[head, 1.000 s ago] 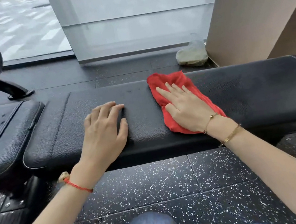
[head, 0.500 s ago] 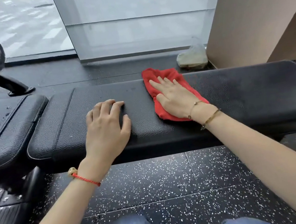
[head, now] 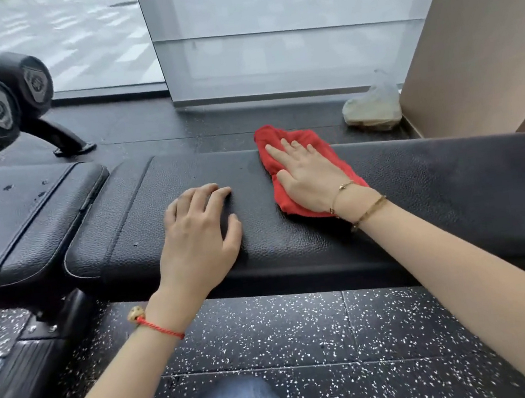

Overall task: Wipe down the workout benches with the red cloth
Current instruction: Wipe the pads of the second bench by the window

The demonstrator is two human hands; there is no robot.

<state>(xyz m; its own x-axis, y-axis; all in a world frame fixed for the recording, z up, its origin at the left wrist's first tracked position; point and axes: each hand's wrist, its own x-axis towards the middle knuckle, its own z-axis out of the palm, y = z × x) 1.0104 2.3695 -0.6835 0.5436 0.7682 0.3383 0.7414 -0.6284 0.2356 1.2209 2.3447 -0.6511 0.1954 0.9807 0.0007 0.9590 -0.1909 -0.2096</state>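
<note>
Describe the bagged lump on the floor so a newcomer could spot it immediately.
Start at the long black bench pad running across the view and look past its far edge to the dark floor strip below the frosted glass panel. There, tucked against the tan wall, sits a clear plastic bag holding something pale beige. It is the only light, lumpy thing there, just right of the red cloth.
</note>
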